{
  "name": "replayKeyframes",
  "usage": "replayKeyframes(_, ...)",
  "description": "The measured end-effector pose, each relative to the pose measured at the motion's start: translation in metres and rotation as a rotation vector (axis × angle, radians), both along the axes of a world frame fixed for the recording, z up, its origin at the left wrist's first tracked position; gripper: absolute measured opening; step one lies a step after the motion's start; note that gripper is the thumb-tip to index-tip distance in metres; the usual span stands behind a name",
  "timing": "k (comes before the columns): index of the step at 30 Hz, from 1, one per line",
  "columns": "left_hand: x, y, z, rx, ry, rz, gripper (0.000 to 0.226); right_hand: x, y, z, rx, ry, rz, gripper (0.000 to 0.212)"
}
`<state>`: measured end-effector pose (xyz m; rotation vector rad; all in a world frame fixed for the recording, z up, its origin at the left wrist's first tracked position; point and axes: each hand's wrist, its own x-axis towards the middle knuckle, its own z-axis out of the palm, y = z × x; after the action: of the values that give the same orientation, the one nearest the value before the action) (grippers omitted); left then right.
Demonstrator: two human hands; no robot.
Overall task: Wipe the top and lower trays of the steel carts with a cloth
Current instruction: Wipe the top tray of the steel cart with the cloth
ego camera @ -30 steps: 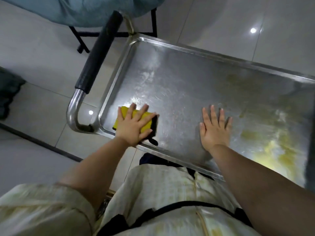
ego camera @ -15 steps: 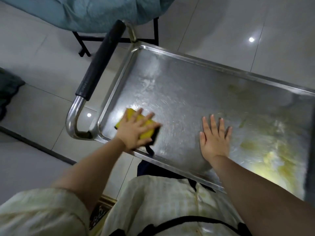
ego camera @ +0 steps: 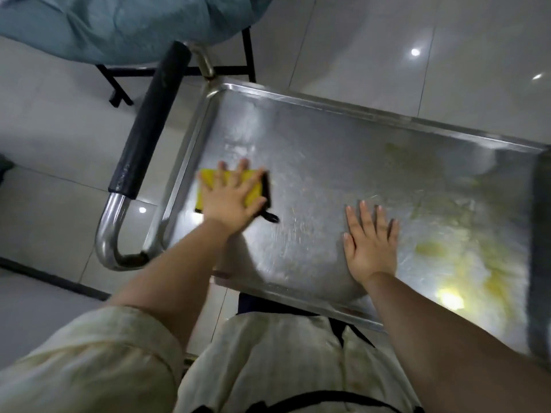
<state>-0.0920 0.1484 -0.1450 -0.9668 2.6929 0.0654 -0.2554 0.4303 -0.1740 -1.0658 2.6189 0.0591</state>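
On top tray (ego camera: 343, 138): left hand (ego camera: 231, 201) fingers spread on yellow sponge (ego camera: 208, 177); right hand (ego camera: 371, 239) flat, splayed.

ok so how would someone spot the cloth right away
Find the steel tray beside the black cart handle. In the tray's handle-side corner, the left hand presses flat on the cloth. It is the only bright yellow, black-edged thing there; the right hand covers nothing.

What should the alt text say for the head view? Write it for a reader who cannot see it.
A person's left hand presses a yellow cloth flat on a steel cart's top tray near the handle. The right hand rests flat, empty, on the tray.
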Motion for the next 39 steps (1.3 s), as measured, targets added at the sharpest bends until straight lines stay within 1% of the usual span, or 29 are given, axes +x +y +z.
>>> replayKeyframes(2,0.003,-0.029,0.003,0.003,0.003,0.258,0.063,0.001,-0.003,-0.003,-0.010,0.013,0.000,0.057)
replayKeyframes(4,-0.030,-0.019,0.005,-0.006,0.032,0.469,0.063,0.000,-0.003,-0.006,-0.019,0.028,0.007,0.057)
replayKeyframes(5,-0.056,-0.005,0.007,0.021,0.047,0.533,0.063,-0.001,-0.003,-0.007,-0.017,0.034,0.010,0.057)
replayKeyframes(6,-0.084,0.013,0.011,0.087,0.052,0.518,0.064,-0.002,-0.002,-0.007,-0.014,0.035,0.011,0.058)
replayKeyframes(7,-0.109,0.032,0.012,0.140,0.041,0.410,0.065,-0.002,-0.001,-0.007,-0.017,0.037,0.010,0.058)
replayKeyframes(8,-0.126,0.051,0.011,0.159,0.031,0.226,0.065,-0.003,0.000,-0.007,-0.023,0.040,0.008,0.058)
replayKeyframes(10,-0.128,0.075,0.009,0.158,-0.012,-0.223,0.064,-0.003,0.004,-0.006,-0.023,0.039,0.005,0.058)
replayKeyframes(12,-0.104,0.048,0.004,0.102,0.010,-0.560,0.065,-0.003,0.006,-0.005,-0.008,0.040,0.009,0.058)
replayKeyframes(13,-0.086,0.020,0.000,0.066,0.036,-0.619,0.066,-0.003,0.006,-0.004,0.002,0.040,0.010,0.058)
replayKeyframes(14,-0.068,-0.010,-0.001,0.042,0.050,-0.577,0.066,-0.003,0.006,-0.004,0.011,0.039,0.011,0.058)
replayKeyframes(15,-0.053,-0.040,0.000,0.035,0.032,-0.445,0.065,-0.002,0.004,-0.004,0.015,0.039,0.012,0.058)
replayKeyframes(17,-0.045,-0.075,0.001,0.031,0.033,-0.003,0.062,-0.001,0.001,-0.005,0.016,0.040,0.014,0.058)
replayKeyframes(19,-0.079,-0.061,0.006,0.027,0.085,0.430,0.061,-0.001,-0.002,-0.006,0.012,0.041,0.018,0.058)
replayKeyframes(20,-0.106,-0.042,0.009,0.051,0.108,0.555,0.062,-0.001,-0.003,-0.006,0.007,0.042,0.017,0.058)
replayKeyframes(21,-0.134,-0.018,0.014,0.114,0.109,0.573,0.063,-0.001,-0.003,-0.007,0.007,0.044,0.016,0.059)
replayKeyframes(22,-0.159,0.006,0.015,0.177,0.097,0.480,0.064,-0.001,-0.002,-0.007,0.010,0.046,0.013,0.059)
replayKeyframes(23,-0.177,0.031,0.013,0.223,0.077,0.294,0.064,-0.002,-0.001,-0.008,0.013,0.047,0.013,0.060)
replayKeyframes(25,-0.180,0.069,0.011,0.242,0.003,-0.206,0.064,-0.003,0.001,-0.009,0.012,0.044,0.020,0.060)
replayKeyframes(26,-0.172,0.069,0.008,0.211,-0.011,-0.411,0.064,-0.003,0.002,-0.008,0.009,0.042,0.026,0.060)
replayKeyframes(27,-0.165,0.053,0.007,0.177,0.012,-0.533,0.064,-0.003,0.002,-0.007,0.002,0.041,0.031,0.060)
replayKeyframes(28,-0.158,0.026,0.004,0.140,0.049,-0.578,0.065,-0.003,0.002,-0.007,-0.001,0.040,0.031,0.060)
replayKeyframes(29,-0.151,-0.008,0.001,0.104,0.071,-0.543,0.065,-0.003,0.001,-0.007,0.002,0.040,0.030,0.060)
replayKeyframes(30,-0.145,-0.045,-0.002,0.083,0.071,-0.442,0.065,-0.002,-0.002,-0.006,0.006,0.045,0.029,0.060)
replayKeyframes(32,-0.131,-0.106,-0.001,0.068,0.047,-0.111,0.063,0.000,-0.006,-0.007,0.008,0.063,0.031,0.061)
replayKeyframes(34,-0.131,-0.120,0.003,0.073,0.074,0.275,0.062,0.001,-0.008,-0.007,0.012,0.061,0.028,0.061)
replayKeyframes(36,-0.155,-0.086,0.009,0.093,0.100,0.553,0.062,0.003,-0.009,-0.008,0.020,0.060,0.036,0.061)
replayKeyframes(37,-0.173,-0.061,0.011,0.130,0.106,0.580,0.063,0.002,-0.009,-0.008,0.022,0.064,0.039,0.061)
replayKeyframes(38,-0.191,-0.034,0.011,0.175,0.105,0.514,0.063,0.002,-0.008,-0.008,0.023,0.068,0.039,0.062)
replayKeyframes(39,-0.208,-0.007,0.010,0.213,0.094,0.367,0.064,0.001,-0.007,-0.008,0.019,0.072,0.036,0.062)
